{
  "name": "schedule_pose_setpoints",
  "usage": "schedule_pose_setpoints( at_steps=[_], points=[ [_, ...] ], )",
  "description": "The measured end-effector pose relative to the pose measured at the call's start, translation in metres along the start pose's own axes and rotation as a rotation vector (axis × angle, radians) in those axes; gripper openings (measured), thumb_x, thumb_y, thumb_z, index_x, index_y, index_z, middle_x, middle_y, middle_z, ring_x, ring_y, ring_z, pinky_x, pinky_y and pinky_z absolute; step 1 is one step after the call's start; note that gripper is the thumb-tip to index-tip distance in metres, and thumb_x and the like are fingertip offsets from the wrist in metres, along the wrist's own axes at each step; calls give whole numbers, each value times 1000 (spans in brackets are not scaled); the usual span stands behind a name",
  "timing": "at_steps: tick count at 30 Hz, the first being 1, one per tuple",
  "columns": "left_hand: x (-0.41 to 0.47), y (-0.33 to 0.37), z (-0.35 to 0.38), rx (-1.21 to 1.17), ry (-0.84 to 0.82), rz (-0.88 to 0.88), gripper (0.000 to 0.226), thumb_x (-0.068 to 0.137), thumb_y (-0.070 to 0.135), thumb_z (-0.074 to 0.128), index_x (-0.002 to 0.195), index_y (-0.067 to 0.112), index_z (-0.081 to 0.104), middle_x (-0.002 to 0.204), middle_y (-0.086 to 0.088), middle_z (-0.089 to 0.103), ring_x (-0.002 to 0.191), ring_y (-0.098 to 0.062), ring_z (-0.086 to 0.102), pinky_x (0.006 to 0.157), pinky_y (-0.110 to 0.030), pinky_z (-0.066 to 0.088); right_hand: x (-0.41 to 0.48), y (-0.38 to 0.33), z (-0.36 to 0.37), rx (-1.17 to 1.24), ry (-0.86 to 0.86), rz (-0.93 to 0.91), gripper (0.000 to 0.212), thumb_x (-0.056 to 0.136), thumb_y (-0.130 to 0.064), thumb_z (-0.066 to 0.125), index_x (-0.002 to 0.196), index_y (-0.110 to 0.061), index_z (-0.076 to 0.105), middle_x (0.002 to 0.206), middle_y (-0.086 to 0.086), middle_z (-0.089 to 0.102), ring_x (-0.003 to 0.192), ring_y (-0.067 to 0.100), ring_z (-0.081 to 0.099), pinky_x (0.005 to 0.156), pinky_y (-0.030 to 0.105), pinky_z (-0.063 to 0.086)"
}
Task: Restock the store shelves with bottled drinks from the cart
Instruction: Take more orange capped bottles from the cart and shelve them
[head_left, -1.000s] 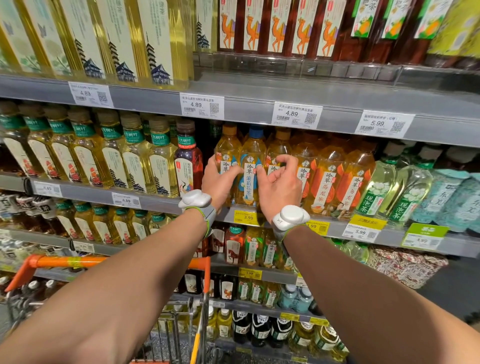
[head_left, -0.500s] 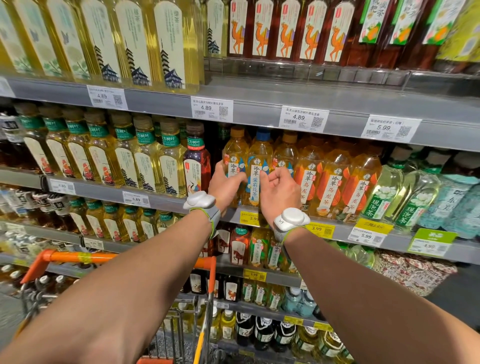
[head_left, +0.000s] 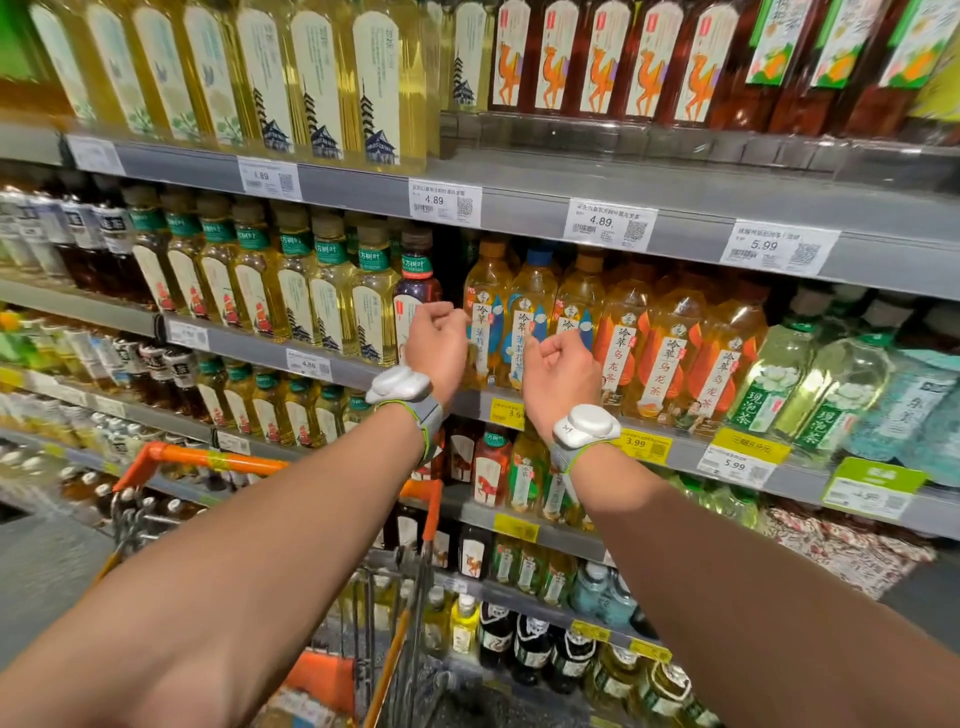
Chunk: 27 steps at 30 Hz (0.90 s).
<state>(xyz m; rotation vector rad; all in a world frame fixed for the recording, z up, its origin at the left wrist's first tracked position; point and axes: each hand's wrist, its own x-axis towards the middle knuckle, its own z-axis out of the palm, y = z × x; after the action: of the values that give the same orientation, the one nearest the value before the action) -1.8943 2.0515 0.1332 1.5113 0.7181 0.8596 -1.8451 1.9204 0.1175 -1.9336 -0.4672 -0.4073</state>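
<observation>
Fingers (head_left: 444, 313) on both left hand (head_left: 436, 343) and right hand (head_left: 563, 371) curl empty just before blue-labelled clear plastic tea bottles (head_left: 529, 296). Risk: a stray knuckle could topple one forward.

One wide-angle camera on the person's head looks forward and slightly down, close to the store shelves (head_left: 519, 179), which fill the frame and bow at the edges. Both forearms (head_left: 291, 519) reach in from the bottom corners; the cart (head_left: 208, 458) sits low, left of centre
</observation>
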Motion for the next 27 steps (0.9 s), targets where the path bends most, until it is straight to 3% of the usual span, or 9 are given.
schedule_pose_setpoints(
  at_steps=[2, 6, 10, 13, 15, 20, 23, 27],
  points=[
    [-15, -5, -4, 22, 16, 1, 38, 72, 39, 54, 100, 18, 69, 81, 11, 68, 73, -8, 61, 74, -33, 48, -6, 4, -7, 22, -48, -2, 27, 97, -35, 63, 76, -19, 56, 62, -10, 54, 70, 25, 63, 68, 38, 50],
    [-45, -20, -8, 17, 34, -35, 19, 73, 37, 54, 81, 23, 64, 74, 6, 70, 76, -20, 66, 79, -45, 55, -22, 8, -20, 63, -118, -36, 24, 96, -31, 62, 78, -17, 57, 61, -10, 53, 70, 27, 61, 64, 34, 41],
    [-94, -34, -15, 2, 134, -85, 24, 73, 39, 56, 90, 23, 63, 73, 8, 72, 74, -19, 71, 79, -46, 58, -60, 22, -30, 98, -242, -41, 19, 95, -31, 61, 80, -19, 59, 66, -7, 55, 75, 31, 62, 59, 34, 40],
    [-137, -54, -28, 2, 189, -123, 24, 73, 41, 56, 90, 24, 63, 95, -10, 73, 91, -33, 71, 87, -55, 58, -100, 36, -33, 135, -337, -61, 18, 94, -32, 64, 83, -19, 61, 69, -6, 61, 78, 30, 64, 60, 32, 36],
    [-166, -67, -45, 25, 241, -160, 29, 71, 45, 56, 90, 24, 62, 97, -13, 73, 92, -36, 71, 88, -52, 58, -128, 41, -31, 161, -398, -64, 17, 94, -30, 65, 86, -15, 64, 80, 1, 69, 82, 30, 65, 61, 30, 34],
    [-220, -86, -108, 3, 385, -267, 43, 65, 52, 57, 92, 19, 62, 73, -4, 68, 65, -25, 64, 62, -38, 49, -195, 24, -20, 186, -580, -104, 18, 96, -32, 63, 86, -18, 61, 58, -21, 46, 72, 27, 63, 58, 28, 28],
    [-238, -97, -148, -22, 458, -281, 34, 71, 42, 57, 93, 17, 62, 78, -4, 69, 66, -23, 66, 62, -34, 46, -229, 5, -6, 216, -695, -131, 20, 97, -34, 62, 88, -17, 60, 59, -17, 53, 74, 28, 64, 60, 33, 36],
    [-255, -113, -214, -15, 539, -296, 28, 74, 38, 61, 93, 19, 67, 69, 5, 71, 62, -15, 67, 57, -30, 49, -280, -34, 20, 240, -804, -150, 22, 99, -34, 60, 91, -14, 62, 72, -1, 64, 78, 33, 63, 70, 46, 51]
  ],
)
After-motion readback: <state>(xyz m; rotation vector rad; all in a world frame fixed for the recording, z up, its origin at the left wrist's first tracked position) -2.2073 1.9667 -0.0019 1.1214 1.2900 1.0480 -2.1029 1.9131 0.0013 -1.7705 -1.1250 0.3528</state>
